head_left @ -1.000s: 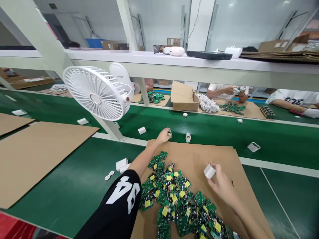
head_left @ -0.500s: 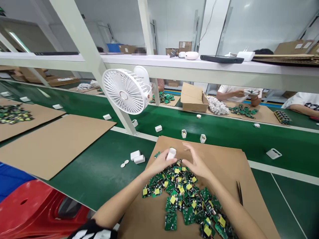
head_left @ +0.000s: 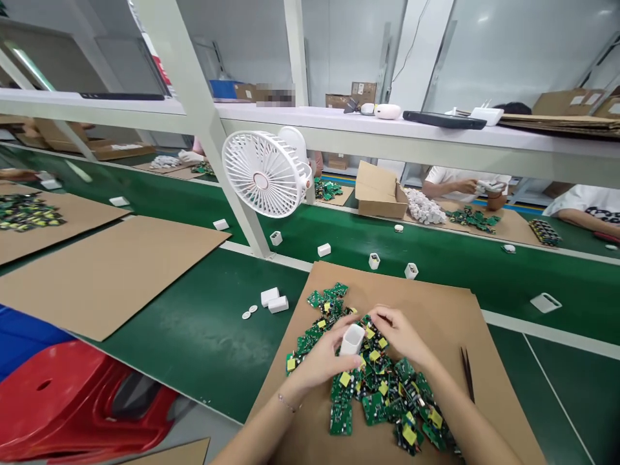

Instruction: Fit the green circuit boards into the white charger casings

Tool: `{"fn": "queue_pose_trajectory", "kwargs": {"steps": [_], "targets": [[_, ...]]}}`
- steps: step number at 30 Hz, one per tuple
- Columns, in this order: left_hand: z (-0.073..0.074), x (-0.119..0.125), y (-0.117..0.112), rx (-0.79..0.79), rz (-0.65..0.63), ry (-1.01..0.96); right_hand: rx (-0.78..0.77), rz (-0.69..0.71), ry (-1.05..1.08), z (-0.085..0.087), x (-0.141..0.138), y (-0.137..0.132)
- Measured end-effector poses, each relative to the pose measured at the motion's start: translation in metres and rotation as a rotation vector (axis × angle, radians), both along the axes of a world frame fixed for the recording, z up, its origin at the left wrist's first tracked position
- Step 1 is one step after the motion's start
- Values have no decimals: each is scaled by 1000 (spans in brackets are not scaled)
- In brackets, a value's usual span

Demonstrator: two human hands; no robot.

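My left hand (head_left: 323, 359) is wrapped around a white plastic charger housing (head_left: 352, 341), a small box whose hollow end faces up toward me. Just to its right, my right hand (head_left: 396, 330) has its fingers drawn together at the upper edge of a pile of green circuit boards (head_left: 374, 408). Whatever its fingertips pinch is hidden among the parts. The boards carry yellow-topped components and lie loose on a brown cardboard sheet (head_left: 436, 310). Black tweezers (head_left: 467, 374) rest on the sheet at the right.
Two white housings (head_left: 278, 304) and two small white discs (head_left: 250, 312) lie left of the cardboard. Several housings sit on the green conveyor belt (head_left: 450, 258) beyond. A white fan (head_left: 264, 175) hangs on the frame post. Across the belt, a co-worker's hands (head_left: 477, 186) hold white parts.
My left hand has come lower and nearer with the housing, which now shows its hollow end. My right hand has moved down to the boards, its fingers closing. The view has shifted slightly.
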State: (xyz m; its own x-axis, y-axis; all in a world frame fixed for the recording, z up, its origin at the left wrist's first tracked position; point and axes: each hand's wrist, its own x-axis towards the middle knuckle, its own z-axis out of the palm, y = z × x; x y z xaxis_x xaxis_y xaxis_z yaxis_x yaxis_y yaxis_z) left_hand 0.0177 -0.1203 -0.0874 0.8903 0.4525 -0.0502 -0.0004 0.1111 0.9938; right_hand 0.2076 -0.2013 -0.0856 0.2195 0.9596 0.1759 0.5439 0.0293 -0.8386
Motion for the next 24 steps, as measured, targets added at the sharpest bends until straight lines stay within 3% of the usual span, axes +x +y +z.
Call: {"fn": "queue_pose_trajectory", "kwargs": {"steps": [2, 5, 8, 11, 16, 20, 24], "targets": [[-1, 5, -11, -211, -48, -77, 32, -71, 61, 8, -11, -20], [-4, 4, -30, -546, -12, -259, 135, -125, 147, 10, -30, -48], [-2, -3, -43, -640, -86, -310, 282, -184, 287, 6, -46, -69], [8, -10, -46, -429, -170, -209, 414, -320, 442, 2, -57, -84], [23, -16, -44, 152, -61, -7, 467, -399, 446, 13, -75, -100], [27, -15, -46, 324, -37, -17, 419, -387, 283, 22, -86, -102], [28, -14, -46, 467, -42, -60, 390, -378, 209, 19, -86, -99]]}}
